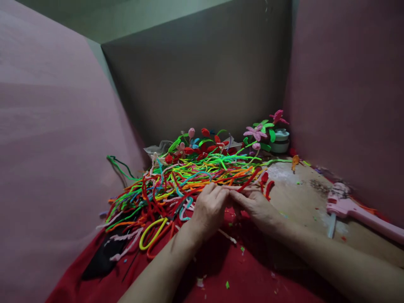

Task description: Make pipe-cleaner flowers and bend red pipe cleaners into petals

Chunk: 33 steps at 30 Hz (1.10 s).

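My left hand point(208, 207) and my right hand point(255, 206) meet at the front edge of a big heap of coloured pipe cleaners point(195, 172). A fuzzy red pipe cleaner point(250, 180) sticks out from between my fingers, slanting up to the right. Both hands are closed, fingertips pinched together around it; the lower part is hidden by the fingers. Just beyond my right hand lie short curled red pieces point(269, 190). A pale pipe cleaner end point(227, 236) shows below the hands, over the red cloth point(217, 269).
Finished pipe-cleaner flowers point(255, 132) stand at the back near a lidded round container point(280, 141). On the right a pink glue gun point(347, 206) rests on the brown board point(293, 219). Pink panels wall in both sides. A black item point(102, 256) lies front left.
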Motion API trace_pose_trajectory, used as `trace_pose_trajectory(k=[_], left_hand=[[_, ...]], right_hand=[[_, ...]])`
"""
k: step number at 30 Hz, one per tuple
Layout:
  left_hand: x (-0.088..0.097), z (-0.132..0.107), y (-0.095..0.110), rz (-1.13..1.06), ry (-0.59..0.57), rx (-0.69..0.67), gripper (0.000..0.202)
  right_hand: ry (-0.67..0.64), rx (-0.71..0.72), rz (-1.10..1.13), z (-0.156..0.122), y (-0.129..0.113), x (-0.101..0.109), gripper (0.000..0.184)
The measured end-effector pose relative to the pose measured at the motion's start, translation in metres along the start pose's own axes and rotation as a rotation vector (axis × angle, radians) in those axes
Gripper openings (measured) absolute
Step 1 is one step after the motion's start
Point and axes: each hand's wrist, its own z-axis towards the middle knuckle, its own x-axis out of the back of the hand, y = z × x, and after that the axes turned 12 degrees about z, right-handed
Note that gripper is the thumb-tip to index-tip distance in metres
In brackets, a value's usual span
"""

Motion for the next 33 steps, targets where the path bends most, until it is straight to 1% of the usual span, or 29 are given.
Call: trace_pose_trajectory(k=[3, 5, 6, 7, 9, 12, 14, 16, 17, 20, 21, 22, 23, 24, 26, 27, 28, 29, 30, 31, 32, 33], left_hand=[[-0.002, -0.004, -0.005, 0.024, -0.075, 0.067, 0.021], [-0.004, -0.007, -0.016, 0.054, -0.109, 0.104, 0.022], [-0.005, -0.008, -0.022, 0.066, -0.109, 0.114, 0.022], [-0.006, -0.009, -0.027, 0.073, -0.112, 0.129, 0.021], [-0.007, -0.009, -0.032, 0.050, -0.118, 0.143, 0.021], [-0.007, -0.008, -0.026, 0.003, -0.141, 0.122, 0.022], [-0.005, -0.006, -0.018, 0.009, -0.159, 0.099, 0.022], [-0.003, -0.005, -0.014, 0.032, -0.166, 0.079, 0.021], [-0.002, -0.005, -0.016, 0.050, -0.163, 0.069, 0.021], [0.001, -0.005, -0.033, 0.116, -0.151, 0.062, 0.017], [0.001, -0.005, -0.042, 0.128, -0.147, 0.095, 0.016], [0.002, -0.005, -0.051, 0.119, -0.130, 0.156, 0.017], [0.002, -0.005, -0.060, 0.083, -0.083, 0.256, 0.018], [0.002, -0.005, -0.068, 0.032, 0.019, 0.420, 0.020], [0.004, -0.004, -0.078, -0.156, 0.240, 0.774, 0.019], [0.005, -0.003, -0.079, -0.291, 0.307, 0.927, 0.020], [0.007, -0.002, -0.078, -0.440, 0.320, 1.038, 0.020], [0.009, 0.000, -0.074, -0.592, 0.274, 1.101, 0.021], [0.011, 0.002, -0.067, -0.732, 0.173, 1.110, 0.022], [0.013, 0.005, -0.059, -0.817, 0.057, 1.078, 0.021], [0.015, 0.007, -0.050, -0.851, -0.077, 1.006, 0.020], [0.017, 0.009, -0.040, -0.875, -0.142, 0.944, 0.022]], right_hand=[[0.137, 0.019, 0.115, 0.004, -0.001, 0.007, 0.033], [0.219, 0.000, 0.274, 0.007, -0.004, 0.012, 0.028], [0.231, -0.009, 0.361, 0.009, -0.006, 0.014, 0.026], [0.221, -0.014, 0.437, 0.011, -0.007, 0.016, 0.024], [0.148, -0.017, 0.530, 0.012, -0.007, 0.015, 0.019], [0.025, 0.000, 0.511, 0.010, -0.003, 0.010, 0.015], [-0.010, 0.012, 0.454, 0.008, 0.000, 0.007, 0.014], [0.018, 0.018, 0.438, 0.007, 0.000, 0.007, 0.013], [0.045, 0.017, 0.456, 0.007, -0.001, 0.008, 0.013], [0.142, 0.018, 0.583, 0.010, -0.007, 0.015, 0.016], [0.170, 0.023, 0.630, 0.012, -0.009, 0.018, 0.016], [0.199, 0.026, 0.672, 0.014, -0.011, 0.021, 0.014], [0.228, 0.024, 0.706, 0.015, -0.012, 0.024, 0.012], [0.257, 0.021, 0.732, 0.017, -0.013, 0.026, 0.009], [0.299, 0.020, 0.751, 0.019, -0.014, 0.028, 0.004], [0.314, 0.021, 0.749, 0.019, -0.015, 0.029, 0.003], [0.325, 0.027, 0.747, 0.019, -0.016, 0.029, 0.003], [0.329, 0.032, 0.745, 0.019, -0.017, 0.028, 0.003], [0.328, 0.032, 0.745, 0.019, -0.018, 0.027, 0.004], [0.322, 0.026, 0.746, 0.018, -0.018, 0.026, 0.004], [0.309, 0.020, 0.748, 0.017, -0.018, 0.025, 0.004], [0.287, 0.013, 0.749, 0.016, -0.017, 0.023, 0.005]])
